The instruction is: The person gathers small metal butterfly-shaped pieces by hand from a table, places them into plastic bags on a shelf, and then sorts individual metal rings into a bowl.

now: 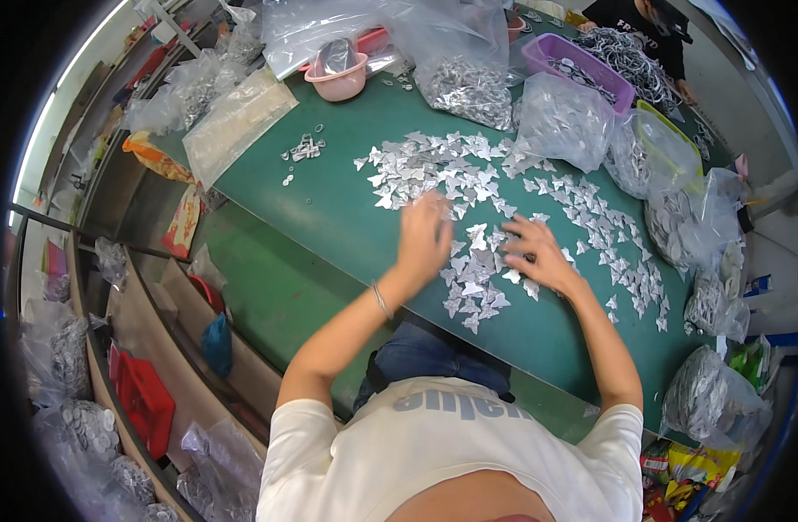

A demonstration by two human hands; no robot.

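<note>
Small flat silver pieces, shaped like butterflies or pointed stars, lie over the green tabletop [329,226]. My left hand [427,233] is over the near edge of the large heap of silver pieces [434,165]. Its fingers are blurred, and whether they hold a piece is hidden. To its right, my right hand [540,252] is open, fingers spread low over the table beside a smaller cluster of silver pieces [475,278]. That cluster lies between and just in front of my hands. Beyond my right hand, a long band of loose silver pieces [621,239] stretches along the table's right side.
Clear bags of metal parts [566,122] line the far and right sides. A pink bowl [338,80] and a purple basket [581,65] stand at the back. Small metal fittings [307,148] lie left. Another person [647,30] is at far right. Shelves [155,322] stand left.
</note>
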